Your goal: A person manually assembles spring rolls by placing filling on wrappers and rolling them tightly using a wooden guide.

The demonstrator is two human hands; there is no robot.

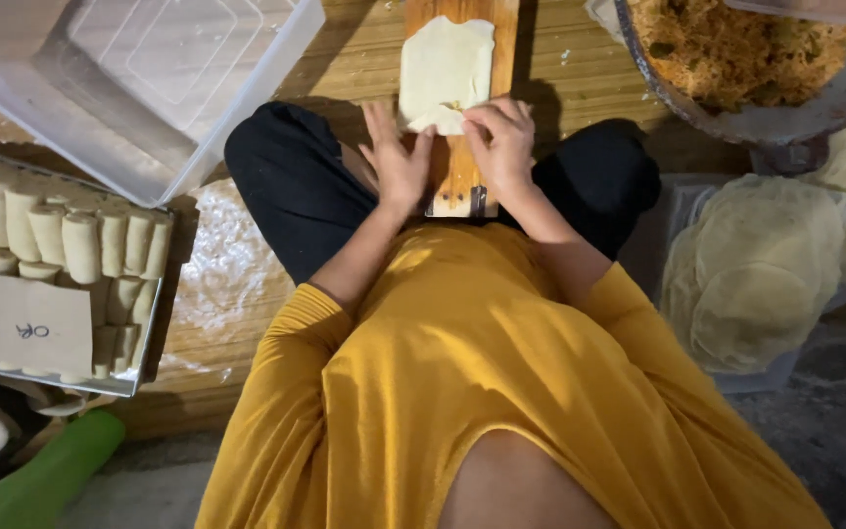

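Both hands, left hand (396,162) and right hand (501,137), pinching the near edge of the pale wrapper (446,71) flat on the wooden board (460,167) across the lap, probably for rolling, finished rolls (61,240) in the tray (149,333) alongside.

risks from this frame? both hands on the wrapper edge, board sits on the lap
1. Both hands, left hand and right hand, pinch the near edge of the thin wrapper; it could tear.
2. The narrow wooden board rests between the knees, so it may tip.
3. The filling bowl sits past the right knee; reaching might shift the board.
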